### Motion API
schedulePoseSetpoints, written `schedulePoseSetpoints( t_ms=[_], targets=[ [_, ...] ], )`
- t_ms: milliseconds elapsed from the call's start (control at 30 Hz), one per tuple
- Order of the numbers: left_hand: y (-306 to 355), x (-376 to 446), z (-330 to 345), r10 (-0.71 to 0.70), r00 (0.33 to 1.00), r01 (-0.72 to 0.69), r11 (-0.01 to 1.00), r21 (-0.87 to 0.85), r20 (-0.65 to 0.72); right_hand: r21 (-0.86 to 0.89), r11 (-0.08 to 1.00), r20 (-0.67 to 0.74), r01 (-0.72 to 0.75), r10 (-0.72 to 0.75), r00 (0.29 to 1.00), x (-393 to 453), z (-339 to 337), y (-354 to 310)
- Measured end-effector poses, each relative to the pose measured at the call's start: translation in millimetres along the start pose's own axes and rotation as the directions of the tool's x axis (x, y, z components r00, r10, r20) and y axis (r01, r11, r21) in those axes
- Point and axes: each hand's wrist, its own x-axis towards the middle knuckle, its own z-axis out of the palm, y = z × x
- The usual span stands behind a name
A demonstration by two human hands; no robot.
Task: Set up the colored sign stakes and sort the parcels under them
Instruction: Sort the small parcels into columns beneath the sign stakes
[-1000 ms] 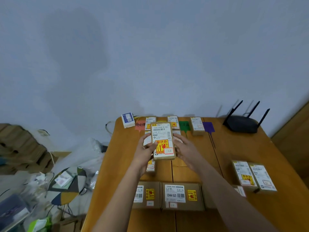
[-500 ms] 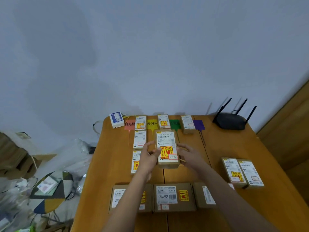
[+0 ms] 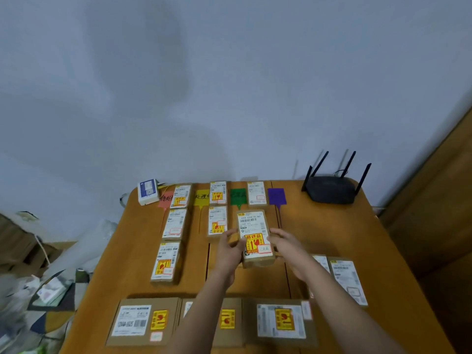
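Hands meet at the centre of the frame on one brown parcel [image 3: 255,237]: the left hand [image 3: 229,252] and the right hand [image 3: 287,245] each have a grip on a long side, fingers curled against its edges. The parcel sits low over the surface [image 3: 332,233], just below the green sign [image 3: 238,196]; whether it touches the wood cannot be told.

Four sign stakes lie flat along the far edge, left to right: red sign [image 3: 166,199], yellow sign [image 3: 201,197], the green one and purple sign [image 3: 276,196]. Three small parcels run down beside the red, two beside the yellow, one beside the green. Three larger boxes line the bottom of the frame, and two more parcels lie at lower right.

A black router [image 3: 332,191] stands at the upper right corner of the wooden surface, a white box [image 3: 148,191] at its upper left. A plain pale wall rises behind; clutter fills the floor at lower left.
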Motion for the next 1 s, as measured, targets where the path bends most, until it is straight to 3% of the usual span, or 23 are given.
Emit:
schedulePoseSetpoints(
  t_ms=[433,733,1000],
  targets=[
    [-7,113,56,-0.158,0.986,0.14,0.96,0.242,0.056,-0.064,0.977,-0.007,-0.205,0.205,0.979,128,-35,8],
    [-23,197,56,-0.299,0.954,0.283,0.927,0.246,0.031,-0.052,0.949,0.019,-0.312,0.314,0.949,223,-18,15],
    [-38,231,58,-0.3,0.952,0.274,0.925,0.262,0.064,-0.036,0.935,0.004,-0.353,0.353,0.936,256,-21,29]
  ],
)
